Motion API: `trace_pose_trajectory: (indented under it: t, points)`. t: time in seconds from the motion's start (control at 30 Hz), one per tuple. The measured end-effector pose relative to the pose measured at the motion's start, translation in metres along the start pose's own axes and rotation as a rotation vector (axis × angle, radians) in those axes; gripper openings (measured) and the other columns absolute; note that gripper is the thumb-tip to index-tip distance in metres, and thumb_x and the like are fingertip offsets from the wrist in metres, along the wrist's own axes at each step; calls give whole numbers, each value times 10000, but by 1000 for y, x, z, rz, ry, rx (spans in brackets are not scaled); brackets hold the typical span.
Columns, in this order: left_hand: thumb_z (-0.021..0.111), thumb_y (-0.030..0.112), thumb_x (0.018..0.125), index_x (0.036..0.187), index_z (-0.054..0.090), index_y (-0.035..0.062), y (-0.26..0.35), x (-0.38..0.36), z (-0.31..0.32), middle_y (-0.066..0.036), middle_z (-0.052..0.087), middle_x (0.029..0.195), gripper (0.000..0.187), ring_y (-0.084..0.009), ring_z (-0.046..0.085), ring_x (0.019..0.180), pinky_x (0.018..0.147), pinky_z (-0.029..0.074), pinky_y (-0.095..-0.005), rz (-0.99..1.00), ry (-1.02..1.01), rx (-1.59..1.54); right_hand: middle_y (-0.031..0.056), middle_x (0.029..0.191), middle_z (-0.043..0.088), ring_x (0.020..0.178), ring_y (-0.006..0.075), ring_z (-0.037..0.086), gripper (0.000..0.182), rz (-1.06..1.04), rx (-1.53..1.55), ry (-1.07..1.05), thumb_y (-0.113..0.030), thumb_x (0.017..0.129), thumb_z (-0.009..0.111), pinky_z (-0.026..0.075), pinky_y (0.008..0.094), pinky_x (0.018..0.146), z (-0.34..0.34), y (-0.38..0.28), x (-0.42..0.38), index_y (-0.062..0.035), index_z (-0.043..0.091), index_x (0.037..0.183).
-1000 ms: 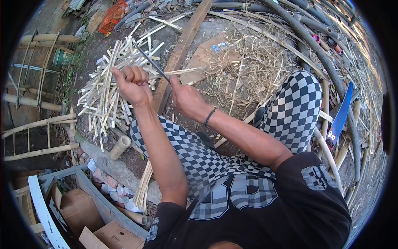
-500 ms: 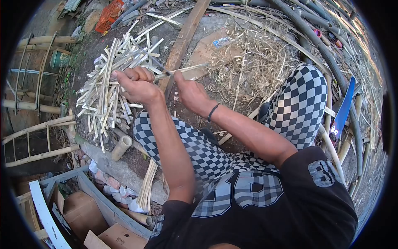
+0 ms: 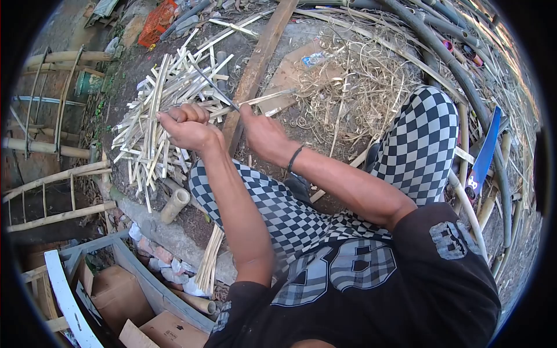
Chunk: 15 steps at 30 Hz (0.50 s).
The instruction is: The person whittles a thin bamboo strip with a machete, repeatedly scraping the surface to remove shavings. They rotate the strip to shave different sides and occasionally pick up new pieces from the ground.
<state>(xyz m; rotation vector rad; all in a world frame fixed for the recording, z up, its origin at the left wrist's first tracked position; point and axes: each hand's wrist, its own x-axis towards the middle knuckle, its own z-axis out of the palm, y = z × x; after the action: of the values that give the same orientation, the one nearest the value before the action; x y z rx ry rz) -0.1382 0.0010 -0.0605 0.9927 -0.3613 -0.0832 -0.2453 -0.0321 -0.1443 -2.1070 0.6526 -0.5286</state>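
My left hand (image 3: 192,126) is closed in a fist at the near right side of a pile of split bamboo strips (image 3: 152,130). It grips one end of a thin bamboo strip (image 3: 268,99), whose far part sticks out beyond my right hand. My right hand (image 3: 266,134) is closed on a knife (image 3: 216,88), its handle hidden in the palm. The narrow dark blade slants up and left, across the strip and above the pile. My right forefinger and thumb are close to where blade and strip meet.
A wooden plank (image 3: 255,64) runs away behind my hands. Curly bamboo shavings (image 3: 354,93) cover cardboard to the right. A blue-bladed saw (image 3: 483,153) lies beyond my right knee. Bamboo poles, a crate (image 3: 158,22) and a wooden frame (image 3: 139,272) with cardboard boxes surround me.
My left hand has come slightly toward my body. The knife blade, blurred before, now shows clearly, pointing up and left. The whole view has shifted a little.
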Motion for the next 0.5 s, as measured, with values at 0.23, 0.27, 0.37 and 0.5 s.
trace_pose_trajectory:
  t: [0.23, 0.27, 0.37, 0.5]
  points:
    - [325, 438, 1048, 618, 206, 181, -2, -3, 5, 26, 203, 475, 515, -98, 131, 417, 405, 118, -282, 2, -24, 4, 280, 737, 640, 769, 484, 647, 340, -4, -12, -55, 3, 822, 499, 491, 572, 663, -9, 23, 5, 18, 359, 1131]
    - [327, 438, 1048, 618, 207, 179, -2, -1, 2, 24, 206, 479, 515, -99, 136, 417, 408, 122, -283, 30, -5, 2, 280, 737, 640, 771, 487, 645, 331, -1, -19, -61, -5, 829, 495, 490, 575, 663, -9, 17, 5, 10, 362, 1131]
    - [278, 442, 1047, 647, 178, 177, -2, -3, 9, 23, 171, 500, 490, -108, 121, 441, 434, 126, -295, 4, -24, 49, 280, 739, 638, 784, 493, 641, 331, 59, 19, -70, -16, 829, 499, 490, 576, 669, -12, -9, 1, -7, 366, 1132]
    - [279, 439, 1050, 635, 168, 180, -4, -13, 18, 27, 158, 501, 502, -111, 119, 444, 433, 127, -297, 45, -84, 91, 286, 765, 649, 788, 474, 655, 410, -131, 1, -7, -5, 811, 514, 503, 564, 664, -11, 7, 0, -2, 363, 1192]
